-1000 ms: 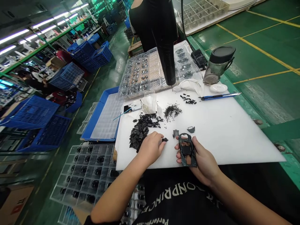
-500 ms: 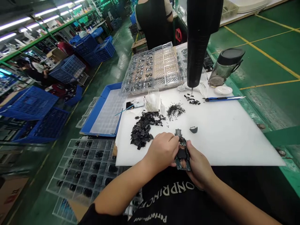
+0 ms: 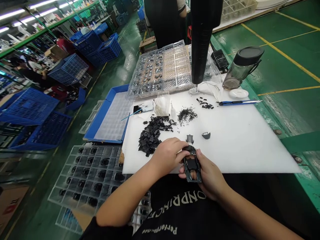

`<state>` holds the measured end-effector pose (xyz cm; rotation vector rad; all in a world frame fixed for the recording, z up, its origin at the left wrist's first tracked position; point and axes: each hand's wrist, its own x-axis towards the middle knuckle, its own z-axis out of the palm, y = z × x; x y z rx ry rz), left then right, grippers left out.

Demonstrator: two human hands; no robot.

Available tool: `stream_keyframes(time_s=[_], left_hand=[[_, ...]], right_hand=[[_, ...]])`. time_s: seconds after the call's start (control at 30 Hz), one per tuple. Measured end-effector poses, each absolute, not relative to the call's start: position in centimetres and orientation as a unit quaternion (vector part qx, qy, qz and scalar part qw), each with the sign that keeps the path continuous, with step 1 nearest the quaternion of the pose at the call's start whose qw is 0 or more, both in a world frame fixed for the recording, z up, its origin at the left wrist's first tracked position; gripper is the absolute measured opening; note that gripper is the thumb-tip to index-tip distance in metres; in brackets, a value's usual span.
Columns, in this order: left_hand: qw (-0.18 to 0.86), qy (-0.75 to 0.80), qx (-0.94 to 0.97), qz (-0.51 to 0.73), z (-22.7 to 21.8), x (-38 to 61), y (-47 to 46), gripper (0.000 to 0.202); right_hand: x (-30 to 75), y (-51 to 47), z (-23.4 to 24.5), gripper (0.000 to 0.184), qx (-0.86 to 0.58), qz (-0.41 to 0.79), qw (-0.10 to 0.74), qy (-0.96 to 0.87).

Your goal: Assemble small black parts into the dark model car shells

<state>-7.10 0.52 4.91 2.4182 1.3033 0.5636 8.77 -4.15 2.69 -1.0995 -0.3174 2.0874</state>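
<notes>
While the right hand point(image 3: 211, 175) clamps the black plastic frame point(image 3: 192, 164), long axis bodyward, left hand point(image 3: 166, 154) fingers pinch its far end.

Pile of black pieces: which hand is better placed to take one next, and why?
Likely the left hand: it is nearer the pile, its fingers at the far end of the dark frame, while the right hand holds the frame.
</notes>
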Motion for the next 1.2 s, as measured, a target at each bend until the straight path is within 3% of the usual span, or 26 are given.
stream_keyframes(time_s=[0.17,0.3,0.4,0.6,0.83,1.03,1.2], left_hand=[[0.266,0.480,0.790,0.275,4.9,-7.7,-0.6,0.025],[0.384,0.485,0.734,0.279,5.0,-8.0,-1.6,0.027],[0.415,0.520,0.680,0.308,4.4,-9.3,-1.3,0.030],[0.260,0.696,0.516,0.426,3.7,-14.4,4.2,0.029],[0.191,0.720,0.561,0.361,6.1,-12.9,8.7,0.023],[0.148,0.693,0.662,0.246,5.0,-7.1,10.3,0.038],[0.138,0.677,0.680,0.246,3.1,-6.8,12.3,0.021]], right_hand=[[9.1,-3.8,2.6,0.037,-0.391,0.816,0.403,-0.139],[9.4,-3.3,2.7,0.031,-0.410,0.805,0.385,-0.187],[9.4,-3.1,3.4,0.030,-0.431,0.790,0.383,-0.210],[9.8,-2.9,3.4,0.038,-0.461,0.772,0.391,-0.194],[10.2,-2.5,1.7,0.039,-0.463,0.774,0.378,-0.207],[9.9,-2.6,1.0,0.040,-0.455,0.773,0.391,-0.208],[9.7,-2.8,0.9,0.037,-0.452,0.769,0.403,-0.207]])
